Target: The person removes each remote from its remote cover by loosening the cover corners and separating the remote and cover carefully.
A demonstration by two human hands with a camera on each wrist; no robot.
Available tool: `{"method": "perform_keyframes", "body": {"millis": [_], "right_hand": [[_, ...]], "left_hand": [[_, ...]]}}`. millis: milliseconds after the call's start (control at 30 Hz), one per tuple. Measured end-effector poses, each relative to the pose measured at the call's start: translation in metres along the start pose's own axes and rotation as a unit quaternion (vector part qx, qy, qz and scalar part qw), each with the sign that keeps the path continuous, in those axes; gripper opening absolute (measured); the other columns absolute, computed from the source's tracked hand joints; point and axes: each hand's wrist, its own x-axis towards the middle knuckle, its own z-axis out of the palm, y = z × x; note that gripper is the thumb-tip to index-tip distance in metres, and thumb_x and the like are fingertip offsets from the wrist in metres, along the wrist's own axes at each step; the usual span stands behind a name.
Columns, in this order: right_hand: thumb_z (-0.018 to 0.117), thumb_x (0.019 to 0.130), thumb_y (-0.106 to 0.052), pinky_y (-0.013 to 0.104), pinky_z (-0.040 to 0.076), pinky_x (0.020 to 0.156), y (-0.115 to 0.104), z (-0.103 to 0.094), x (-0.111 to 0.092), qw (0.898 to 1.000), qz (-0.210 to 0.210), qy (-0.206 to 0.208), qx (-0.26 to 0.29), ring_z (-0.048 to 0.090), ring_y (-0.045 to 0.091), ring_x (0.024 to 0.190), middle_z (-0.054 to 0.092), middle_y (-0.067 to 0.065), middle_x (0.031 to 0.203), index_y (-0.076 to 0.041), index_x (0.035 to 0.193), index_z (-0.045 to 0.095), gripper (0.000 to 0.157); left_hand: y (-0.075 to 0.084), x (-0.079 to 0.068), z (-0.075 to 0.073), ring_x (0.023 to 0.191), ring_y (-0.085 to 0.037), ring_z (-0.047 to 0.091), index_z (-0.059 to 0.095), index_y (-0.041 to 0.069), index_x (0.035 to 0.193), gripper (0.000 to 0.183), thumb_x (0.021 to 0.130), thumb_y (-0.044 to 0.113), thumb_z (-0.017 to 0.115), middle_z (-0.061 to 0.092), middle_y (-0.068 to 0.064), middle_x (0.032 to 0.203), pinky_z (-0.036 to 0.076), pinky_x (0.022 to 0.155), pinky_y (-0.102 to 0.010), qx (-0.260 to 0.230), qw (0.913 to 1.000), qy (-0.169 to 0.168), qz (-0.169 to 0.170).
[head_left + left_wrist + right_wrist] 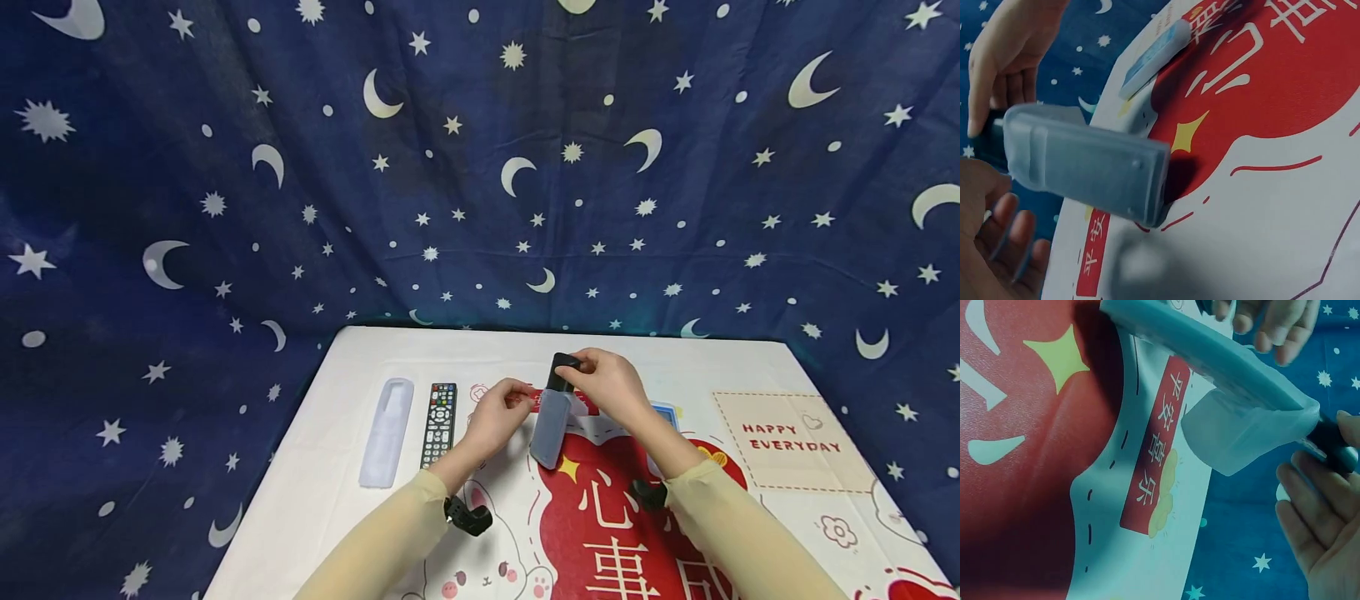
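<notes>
My right hand (pixel 611 383) pinches the dark end of a black remote control (pixel 559 373) between thumb and fingers. The rest of that remote sits inside a translucent sleeve (pixel 551 429), held tilted above the table. A loose flap of the sleeve (pixel 1222 434) hangs open near the remote's bare end in the right wrist view. My left hand (pixel 501 417) is just left of the sleeve, its fingers loosely bent and nothing in its grasp. In the left wrist view, the left fingers (pixel 1019 219) appear apart from the sleeve.
Left of my hands lie a black remote control with coloured buttons (pixel 439 425) and an empty translucent sleeve (pixel 387 433). Behind my right forearm is a blue-and-white object (pixel 1154 59), partly hidden in the head view. A starry curtain (pixel 480 208) hangs behind the printed tabletop (pixel 315 500).
</notes>
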Motion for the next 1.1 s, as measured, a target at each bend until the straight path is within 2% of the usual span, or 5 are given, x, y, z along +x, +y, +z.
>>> {"method": "perform_keyframes", "body": {"millis": [133,367,500,667,1100], "right_hand": [[0.073,0.091,-0.052,0.043,0.055,0.074,-0.003,-0.002,0.003,0.999,0.003,0.011,-0.043,0.068,0.024,0.087,0.076,0.006,0.1,-0.01,0.117,0.076,0.05],[0.073,0.089,-0.052,0.035,0.048,0.057,-0.014,-0.004,0.007,0.993,-0.016,0.02,-0.115,0.062,0.018,0.068,0.073,-0.002,0.078,-0.014,0.097,0.08,0.039],[0.073,0.089,-0.051,0.033,0.044,0.052,-0.018,-0.003,0.009,0.99,-0.02,0.023,-0.135,0.057,0.016,0.06,0.066,-0.006,0.065,-0.015,0.087,0.079,0.036],[0.073,0.088,-0.049,0.032,0.045,0.051,-0.019,-0.002,0.011,0.988,-0.019,0.034,-0.146,0.057,0.016,0.059,0.066,-0.005,0.064,-0.012,0.092,0.081,0.038],[0.076,0.089,-0.04,0.034,0.045,0.05,-0.022,0.006,0.012,0.992,-0.024,0.05,-0.116,0.058,0.019,0.06,0.07,0.001,0.071,-0.008,0.096,0.079,0.033]], "left_hand": [[0.006,-0.001,0.006,0.09,-0.008,0.06,0.072,0.016,0.114,0.019,0.096,0.019,0.071,0.065,0.005,0.102,0.053,0.08,-0.026,0.052,0.9964,0.013,0.066],[0.012,0.006,0.018,0.104,-0.013,0.058,0.076,0.022,0.113,0.017,0.097,0.019,0.069,0.063,0.005,0.111,0.053,0.088,-0.031,0.173,0.9701,0.035,0.166],[0.013,0.01,0.022,0.104,-0.014,0.057,0.076,0.024,0.113,0.017,0.098,0.02,0.07,0.062,0.005,0.111,0.052,0.087,-0.03,0.224,0.9544,0.039,0.194],[0.013,0.013,0.023,0.097,-0.013,0.057,0.077,0.026,0.11,0.015,0.097,0.023,0.073,0.062,0.005,0.106,0.051,0.082,-0.028,0.26,0.9381,0.058,0.221],[0.006,0.006,0.032,0.095,-0.015,0.055,0.077,0.023,0.103,0.01,0.099,0.029,0.07,0.06,0.003,0.104,0.05,0.079,-0.031,0.308,0.9097,0.068,0.27]]}}
